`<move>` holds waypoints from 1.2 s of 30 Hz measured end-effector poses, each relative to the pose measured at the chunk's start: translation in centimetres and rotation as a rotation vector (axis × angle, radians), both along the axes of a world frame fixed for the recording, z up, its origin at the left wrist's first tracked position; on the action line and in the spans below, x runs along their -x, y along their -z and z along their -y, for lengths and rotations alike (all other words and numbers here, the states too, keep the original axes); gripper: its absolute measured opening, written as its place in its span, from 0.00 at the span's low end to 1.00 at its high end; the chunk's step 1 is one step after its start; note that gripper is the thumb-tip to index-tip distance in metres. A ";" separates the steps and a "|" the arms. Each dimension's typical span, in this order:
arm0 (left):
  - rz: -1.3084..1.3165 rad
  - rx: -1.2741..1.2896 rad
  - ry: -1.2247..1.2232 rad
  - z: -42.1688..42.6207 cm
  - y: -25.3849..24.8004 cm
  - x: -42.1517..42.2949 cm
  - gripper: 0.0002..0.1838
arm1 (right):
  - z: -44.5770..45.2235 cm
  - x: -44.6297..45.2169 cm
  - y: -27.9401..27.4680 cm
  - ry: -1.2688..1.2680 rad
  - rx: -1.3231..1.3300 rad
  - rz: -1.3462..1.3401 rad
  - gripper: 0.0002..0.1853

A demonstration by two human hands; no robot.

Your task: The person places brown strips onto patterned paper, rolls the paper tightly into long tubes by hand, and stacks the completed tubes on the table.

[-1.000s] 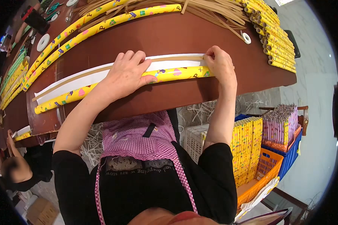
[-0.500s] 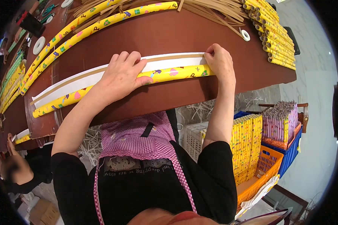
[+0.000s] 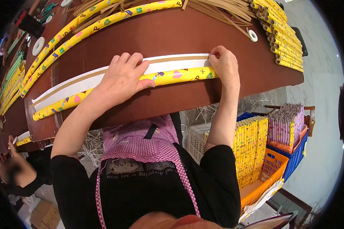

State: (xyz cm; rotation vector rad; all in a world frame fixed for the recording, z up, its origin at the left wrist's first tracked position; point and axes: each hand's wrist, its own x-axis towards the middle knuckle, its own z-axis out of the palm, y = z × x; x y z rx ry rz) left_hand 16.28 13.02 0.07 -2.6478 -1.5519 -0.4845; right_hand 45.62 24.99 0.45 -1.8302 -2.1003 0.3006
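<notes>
A roll of yellow patterned wrapping paper (image 3: 176, 76) lies along the near side of the brown table, its white inner side (image 3: 156, 68) partly unrolled. A narrow brown strip (image 3: 176, 58) runs lengthwise on the white. My left hand (image 3: 124, 78) is bent over the roll's middle, thumb on the yellow side and curled fingers on the white side and strip. My right hand (image 3: 223, 65) pinches at the right end of the strip and paper edge; its fingertips hide exactly what is between them. The roll's right end is under that hand.
Two long yellow rolls (image 3: 99, 27) lie behind, near loose brown strips (image 3: 221, 13) and a white tape roll (image 3: 252, 35). Yellow tubes (image 3: 281, 38) are stacked at right. Below stand an orange crate (image 3: 273, 162) and a blue crate (image 3: 294, 154). Another person (image 3: 23, 171) works at left.
The view has shifted very slightly. Both hands keep nearly the same places on the roll and strip.
</notes>
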 end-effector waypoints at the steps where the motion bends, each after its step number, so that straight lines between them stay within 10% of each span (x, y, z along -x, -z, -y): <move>1: -0.004 0.002 0.000 0.0 0.0 0.0 0.28 | 0.0 -0.1 0.1 -0.001 -0.017 0.000 0.09; 36: -0.230 0.216 0.215 -5.7 -2.1 -0.9 0.26 | 0.1 -0.3 1.7 -0.014 -0.177 -0.031 0.07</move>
